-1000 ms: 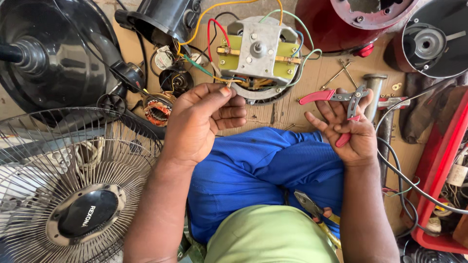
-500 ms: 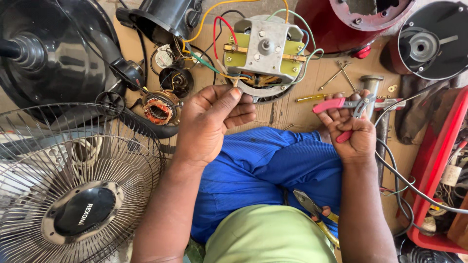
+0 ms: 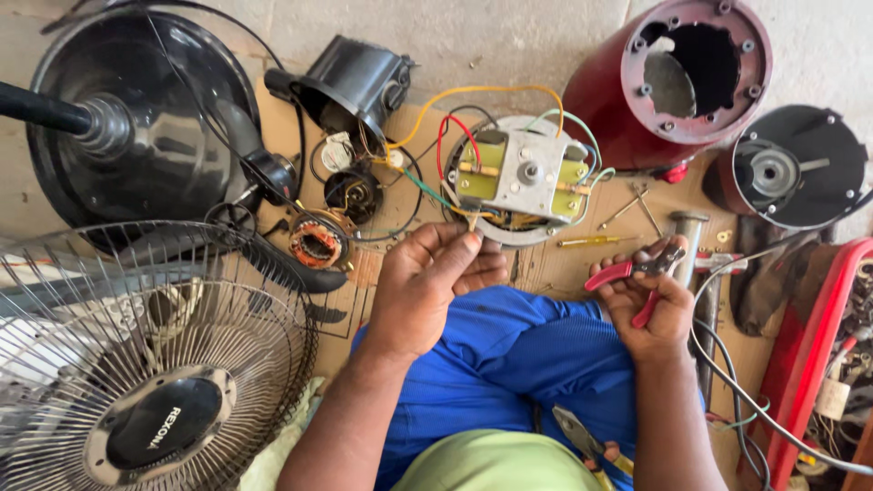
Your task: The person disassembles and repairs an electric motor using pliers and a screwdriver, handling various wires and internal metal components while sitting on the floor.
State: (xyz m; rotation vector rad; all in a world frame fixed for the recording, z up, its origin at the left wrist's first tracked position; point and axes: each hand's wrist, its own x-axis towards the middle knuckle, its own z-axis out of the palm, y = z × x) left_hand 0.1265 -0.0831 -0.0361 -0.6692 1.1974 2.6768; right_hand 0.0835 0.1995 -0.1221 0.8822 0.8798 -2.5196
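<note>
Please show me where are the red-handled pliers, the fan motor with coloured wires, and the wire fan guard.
red-handled pliers [image 3: 629, 273]: head view, on the upper red handle, held in the right hand [image 3: 657, 309].
fan motor [image 3: 522, 175]: head view, on its grey top plate.
wire fan guard [image 3: 159, 435]: head view, on the dark centre cap.

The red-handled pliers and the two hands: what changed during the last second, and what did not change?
The right hand took up the red-handled pliers from the cardboard, closing its fingers on the handles, and lifted them slightly. The left hand kept pinching a wire at the fan motor and hardly shifted. The motor, fan guard and red housing stayed put.
</note>
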